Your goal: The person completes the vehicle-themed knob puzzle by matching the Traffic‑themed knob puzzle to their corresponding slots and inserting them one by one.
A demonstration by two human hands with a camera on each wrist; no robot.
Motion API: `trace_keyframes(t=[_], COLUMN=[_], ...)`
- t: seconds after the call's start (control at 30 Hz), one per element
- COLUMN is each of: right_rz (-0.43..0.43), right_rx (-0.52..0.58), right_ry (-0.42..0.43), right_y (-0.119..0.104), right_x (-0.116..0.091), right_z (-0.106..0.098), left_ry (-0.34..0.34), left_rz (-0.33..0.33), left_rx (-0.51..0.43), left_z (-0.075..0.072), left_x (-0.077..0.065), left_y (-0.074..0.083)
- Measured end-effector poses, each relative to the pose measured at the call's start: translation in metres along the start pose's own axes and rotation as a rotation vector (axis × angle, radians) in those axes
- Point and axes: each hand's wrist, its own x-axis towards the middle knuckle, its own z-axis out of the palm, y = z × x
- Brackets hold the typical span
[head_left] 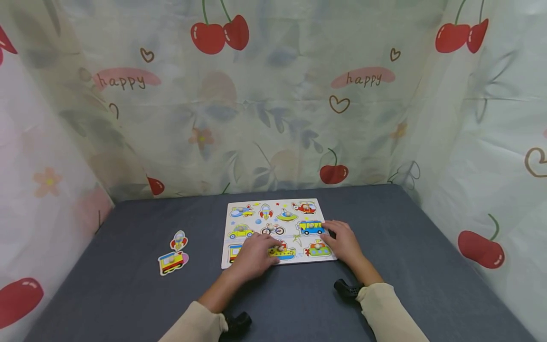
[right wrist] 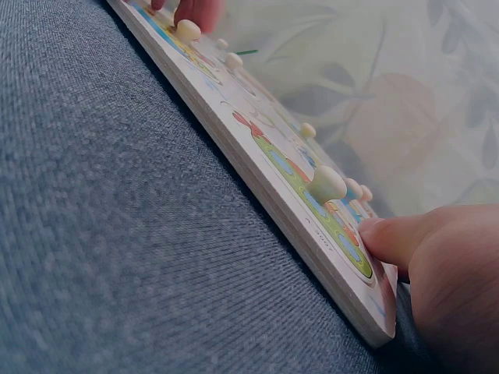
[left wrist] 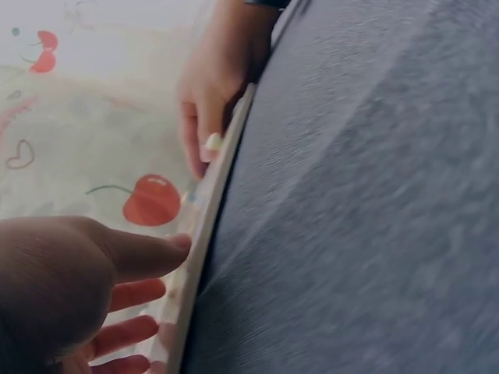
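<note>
A white wooden knob puzzle board (head_left: 226, 237) lies on the dark table, with vehicle pictures and small knobs. My left hand (head_left: 255, 254) is over its lower left part, covering some pictures, its fingers beside the ship piece (head_left: 285, 254). In the left wrist view, the fingers of that hand are loosely extended along the board. At the right edge, my right hand (head_left: 346, 242) rests on the board by the bus (head_left: 311, 228). Its thumb (right wrist: 382, 234) touches the board beside the green submarine piece (right wrist: 343, 238). No piece is visible in either hand's grasp.
Left of the board, a rocket piece (head_left: 178, 241) and a train piece (head_left: 171, 262) lie loose on the table (head_left: 128, 294), close together. Behind the table hangs a curtain (head_left: 273, 118) with printed cherries; similar sheets flank both sides.
</note>
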Motion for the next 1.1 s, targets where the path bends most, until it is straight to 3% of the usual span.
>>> trace_keyframes(t=[0.13, 0.23, 0.4, 0.77, 1.1], right_rz=[0.004, 0.008, 0.003, 0.003, 0.009], right_rx=[0.001, 0.001, 0.000, 0.001, -0.002], right_ry=[-0.002, -0.004, -0.004, -0.004, -0.006], right_y=[-0.001, -0.002, -0.002, -0.001, 0.000], right_x=[0.000, 0.000, 0.000, 0.000, 0.000], right_z=[-0.001, -0.001, -0.001, 0.000, 0.001], left_ry=[-0.045, -0.064, -0.018, 0.155, 0.238], left_rz=[0.005, -0.021, -0.051, -0.105, -0.170], left_rx=[-0.067, -0.174, -0.284, -0.268, -0.292], left_z=[-0.011, -0.022, -0.040, -0.073, -0.094], left_x=[-0.001, -0.003, -0.010, -0.020, -0.027], left_y=[-0.005, -0.009, -0.018, -0.034, -0.049])
